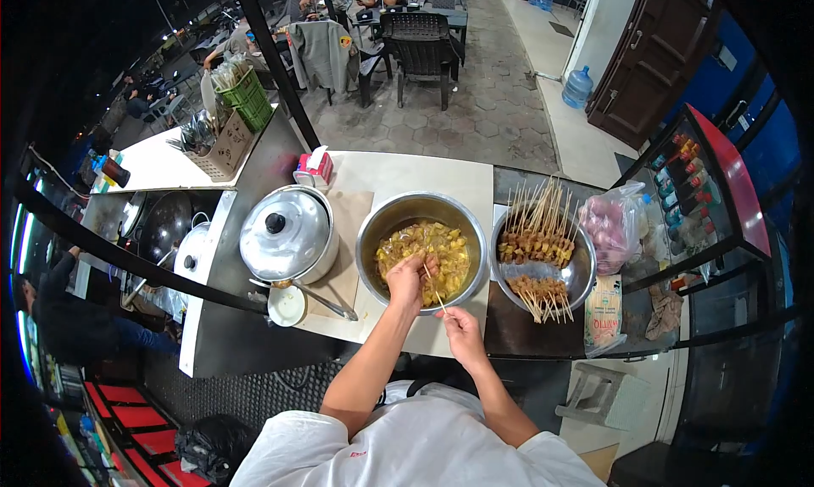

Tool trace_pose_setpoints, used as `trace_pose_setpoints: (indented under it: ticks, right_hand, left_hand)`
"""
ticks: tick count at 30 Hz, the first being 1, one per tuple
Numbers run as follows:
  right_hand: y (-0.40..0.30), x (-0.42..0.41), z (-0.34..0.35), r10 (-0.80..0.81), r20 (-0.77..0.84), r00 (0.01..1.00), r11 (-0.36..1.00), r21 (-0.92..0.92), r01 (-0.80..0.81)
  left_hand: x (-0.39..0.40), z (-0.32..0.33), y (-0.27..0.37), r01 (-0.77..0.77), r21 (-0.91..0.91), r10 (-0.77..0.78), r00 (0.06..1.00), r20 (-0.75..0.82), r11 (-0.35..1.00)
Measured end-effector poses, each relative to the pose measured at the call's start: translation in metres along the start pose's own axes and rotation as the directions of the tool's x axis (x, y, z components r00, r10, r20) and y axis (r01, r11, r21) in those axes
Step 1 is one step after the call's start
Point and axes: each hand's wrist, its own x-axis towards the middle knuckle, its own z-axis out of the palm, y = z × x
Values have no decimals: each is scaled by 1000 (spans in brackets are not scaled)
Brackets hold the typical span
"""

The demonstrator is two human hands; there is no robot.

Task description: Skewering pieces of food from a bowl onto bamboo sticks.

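A steel mixing bowl [478, 277] in front of me holds cut yellow-coated meat [453, 242] in yellowish liquid. My left hand [408, 283] is over the bowl, its fingers closed around the upper part of a thin bamboo skewer [440, 300]. Whatever meat sits between those fingers is partly hidden. My right hand [463, 336] pinches the skewer's lower end at the bowl's near rim. To the right, a second steel bowl [529, 274] holds two groups of threaded meat skewers, the far group [536, 248] and the near group [540, 290].
Left of the bowls stand a lidded aluminium pot [286, 226], a small white dish [287, 306] and a metal ladle [327, 301]. On the right are a bag of red onions [609, 223], a pack of skewers [603, 312] and a glass display case [690, 188]. People sit at tables beyond.
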Motion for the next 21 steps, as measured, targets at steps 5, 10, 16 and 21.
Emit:
trace_pose_setpoints:
  ticks: [5, 10, 16, 21]
  right_hand:
    - [-38, 6, -10, 466, 344, 815, 791, 250, -558]
    - [-34, 10, -3, 446, 250, 859, 829, 246, -502]
    - [-28, 7, 4, 277, 80, 957, 956, 74, -283]
    - [-27, 2, 9, 142, -19, 990, 989, -31, -142]
  left_hand:
    - [0, -1, 10, 30, 29, -32, 999, 43, 999]
    - [-3, 1, 11, 5, 34, -8, 995, 99, 999]
    - [-7, 1, 3, -23, 20, 23, 1000, 9, 1000]
    - [-15, 4, 2, -30, -3, 30, 1000, 0, 1000]
